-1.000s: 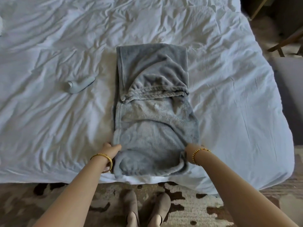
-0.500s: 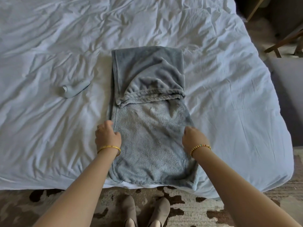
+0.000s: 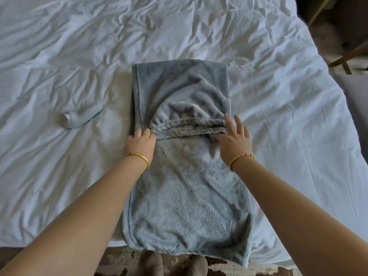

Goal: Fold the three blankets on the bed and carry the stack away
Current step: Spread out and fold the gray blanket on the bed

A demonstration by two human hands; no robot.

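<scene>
I have both hands down on the grey-blue blanket [image 3: 185, 176], which lies as a long folded strip on the white bed [image 3: 278, 96], its near end hanging just over the mattress edge. My left hand [image 3: 140, 145] presses the strip's left edge with fingers slightly bent, not clearly pinching; my right hand [image 3: 235, 141] lies flat with fingers spread, holding nothing, at the bunched ridge where the far layer ends. Between the two hands that ridge is rumpled. I judge the fleece soft, light and floppy, clinging rather than sliding, so I would take it by both corners. Out beyond my left hand lies a small pale device [image 3: 83, 117]; no label is legible.
</scene>
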